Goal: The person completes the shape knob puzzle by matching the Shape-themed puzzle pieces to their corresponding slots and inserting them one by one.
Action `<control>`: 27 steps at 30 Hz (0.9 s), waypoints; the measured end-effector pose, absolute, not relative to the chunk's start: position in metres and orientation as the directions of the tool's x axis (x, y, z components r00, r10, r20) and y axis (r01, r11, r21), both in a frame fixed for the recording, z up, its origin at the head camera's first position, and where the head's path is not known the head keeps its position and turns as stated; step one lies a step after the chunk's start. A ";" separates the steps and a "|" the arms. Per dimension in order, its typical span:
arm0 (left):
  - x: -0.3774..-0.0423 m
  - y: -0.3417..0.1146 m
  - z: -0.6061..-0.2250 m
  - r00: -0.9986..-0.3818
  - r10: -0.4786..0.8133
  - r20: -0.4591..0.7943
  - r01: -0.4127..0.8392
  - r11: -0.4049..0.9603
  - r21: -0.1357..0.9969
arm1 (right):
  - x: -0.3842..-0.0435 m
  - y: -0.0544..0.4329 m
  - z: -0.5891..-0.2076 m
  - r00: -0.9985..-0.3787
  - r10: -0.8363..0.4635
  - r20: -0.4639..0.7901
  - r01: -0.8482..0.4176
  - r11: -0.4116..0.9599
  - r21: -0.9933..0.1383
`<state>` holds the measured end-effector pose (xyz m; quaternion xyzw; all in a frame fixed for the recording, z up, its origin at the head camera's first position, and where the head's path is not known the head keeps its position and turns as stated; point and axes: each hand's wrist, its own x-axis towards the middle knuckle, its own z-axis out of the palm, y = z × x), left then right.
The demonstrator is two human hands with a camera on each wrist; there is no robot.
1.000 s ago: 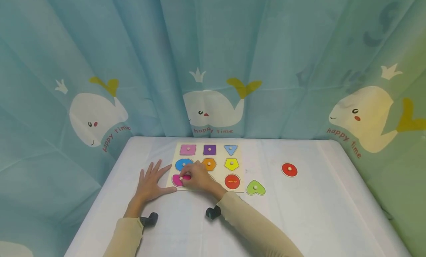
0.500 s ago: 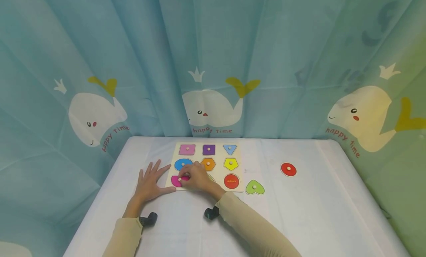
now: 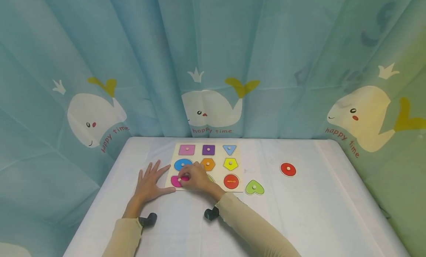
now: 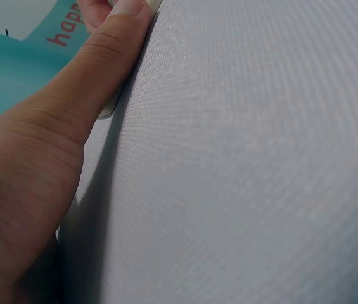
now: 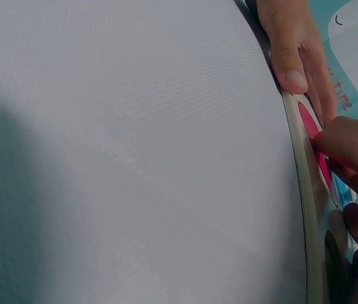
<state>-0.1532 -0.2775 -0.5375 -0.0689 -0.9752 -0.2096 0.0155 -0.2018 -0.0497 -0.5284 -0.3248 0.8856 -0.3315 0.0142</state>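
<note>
A pale wooden knob puzzle board (image 3: 217, 172) lies on the white table. My right hand (image 3: 198, 177) pinches the knob of the magenta puzzle piece (image 3: 174, 181) at the board's near left corner. In the right wrist view, that magenta piece (image 5: 308, 119) lies at its slot, partly covered by the fingers. My left hand (image 3: 149, 183) is spread flat beside the board, its thumb and fingertips touching the left edge. Several knobbed shapes sit in the board, including a blue oval (image 3: 178, 165), an orange hexagon (image 3: 211, 165) and a yellow pentagon (image 3: 230, 168).
A green heart piece (image 3: 252, 190) lies just right of the board. Farther right is a red round piece (image 3: 288, 173). A red printed circle (image 3: 231, 182) without a knob shows on the board. My right hand partly hides a green slot (image 3: 211, 178). A blue curtain (image 3: 283, 112) hangs behind.
The right hand stays at the magenta piece, which has shifted very slightly. The left hand keeps its place; the whole head view has drifted a little.
</note>
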 end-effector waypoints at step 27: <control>-0.153 -0.277 -0.536 -0.990 0.131 0.050 0.140 0.905 0.401 | -0.203 0.005 -0.498 -0.660 -0.728 0.185 -0.631 0.403 -0.663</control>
